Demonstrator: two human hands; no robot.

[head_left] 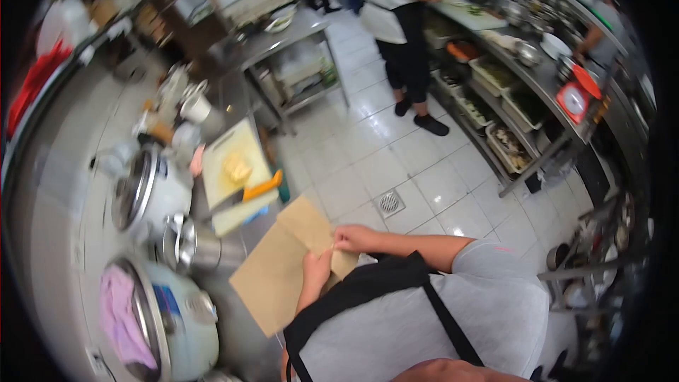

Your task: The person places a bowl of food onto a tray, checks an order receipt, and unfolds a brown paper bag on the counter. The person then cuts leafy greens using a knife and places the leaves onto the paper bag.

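Observation:
A large piece of brown paper (272, 272) with a folded flap at its upper end is in front of my body, over the edge of the metal counter. I cannot tell whether it is a bag or a sheet. My left hand (317, 269) grips it near the fold, thumb up. Close beside it, my right hand (353, 238) pinches the paper's right edge with closed fingers. Beyond the paper, a knife (258, 188) with an orange handle lies across a cutting board (244, 138), near a pile of yellowish food (236, 168).
Along the left stand a rice cooker (187, 318) topped by a pink cloth (124, 315), a second cooker (159, 187) and a metal pot (201, 244). A person (399, 21) works at the right-hand counter, where a red scale (574, 99) stands. A drain (390, 203) is in the tiled floor.

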